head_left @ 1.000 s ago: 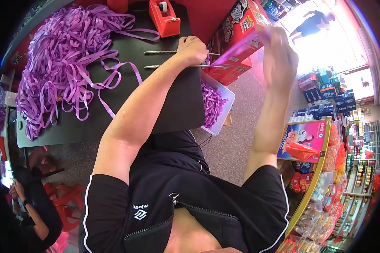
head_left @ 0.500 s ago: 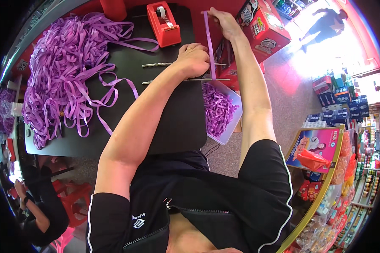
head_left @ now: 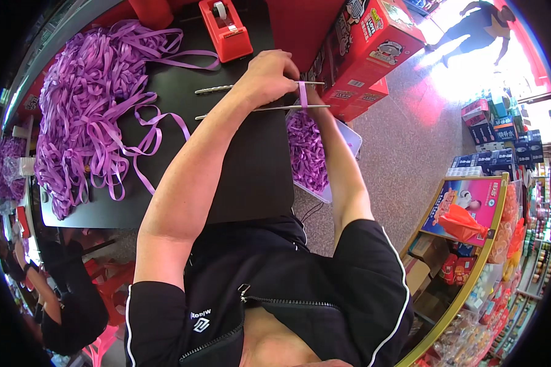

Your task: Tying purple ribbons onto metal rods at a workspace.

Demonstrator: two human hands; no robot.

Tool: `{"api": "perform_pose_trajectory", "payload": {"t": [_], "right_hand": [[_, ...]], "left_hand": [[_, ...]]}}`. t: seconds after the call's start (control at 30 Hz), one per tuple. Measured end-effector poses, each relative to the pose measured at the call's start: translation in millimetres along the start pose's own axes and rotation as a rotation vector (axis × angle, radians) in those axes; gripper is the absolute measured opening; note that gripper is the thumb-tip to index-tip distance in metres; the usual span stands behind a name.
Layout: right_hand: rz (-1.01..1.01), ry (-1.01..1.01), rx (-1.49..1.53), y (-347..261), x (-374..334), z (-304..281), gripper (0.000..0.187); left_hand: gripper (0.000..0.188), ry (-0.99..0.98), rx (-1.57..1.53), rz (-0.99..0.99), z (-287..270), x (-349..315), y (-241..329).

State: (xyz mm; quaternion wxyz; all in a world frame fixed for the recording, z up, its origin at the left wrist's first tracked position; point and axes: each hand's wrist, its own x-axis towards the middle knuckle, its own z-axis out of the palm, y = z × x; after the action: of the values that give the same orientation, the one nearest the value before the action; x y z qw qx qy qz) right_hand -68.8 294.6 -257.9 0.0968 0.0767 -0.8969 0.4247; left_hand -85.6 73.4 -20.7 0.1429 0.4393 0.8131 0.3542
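Left hand curls over rods beside right hand, grips unclear; slack could loosen the ribbon between them.

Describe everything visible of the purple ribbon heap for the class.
The purple ribbon heap is a loose tangle of narrow, flat, slightly shiny strips, seemingly fabric. It rests on the left side of the dark table, with curling loops spilling rightward. Trailing strands disappear at the left forearm.
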Motion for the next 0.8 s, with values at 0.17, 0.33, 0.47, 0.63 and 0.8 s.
{"api": "perform_pose_trajectory", "payload": {"t": [0.17,0.33,0.47,0.63,0.8], "right_hand": [[0.171,0.142,0.274,-72,-115,22,0.027],[0.237,0.215,0.162,-161,-192,-3,0.025],[0.267,0.222,0.226,-225,-204,-31,0.026],[0.100,0.222,0.264,-265,-194,-49,0.024],[-0.046,0.283,0.329,-289,-170,-69,0.029]], "left_hand": [[0.020,0.167,-0.017,0.007,6,-8,-13],[0.020,0.069,0.048,-0.069,-1,-8,0],[0.021,0.062,0.087,-0.059,0,-5,-2],[0.024,0.156,0.093,0.001,3,-3,-8],[0.022,0.024,0.075,-0.067,-2,-4,-4]]}}
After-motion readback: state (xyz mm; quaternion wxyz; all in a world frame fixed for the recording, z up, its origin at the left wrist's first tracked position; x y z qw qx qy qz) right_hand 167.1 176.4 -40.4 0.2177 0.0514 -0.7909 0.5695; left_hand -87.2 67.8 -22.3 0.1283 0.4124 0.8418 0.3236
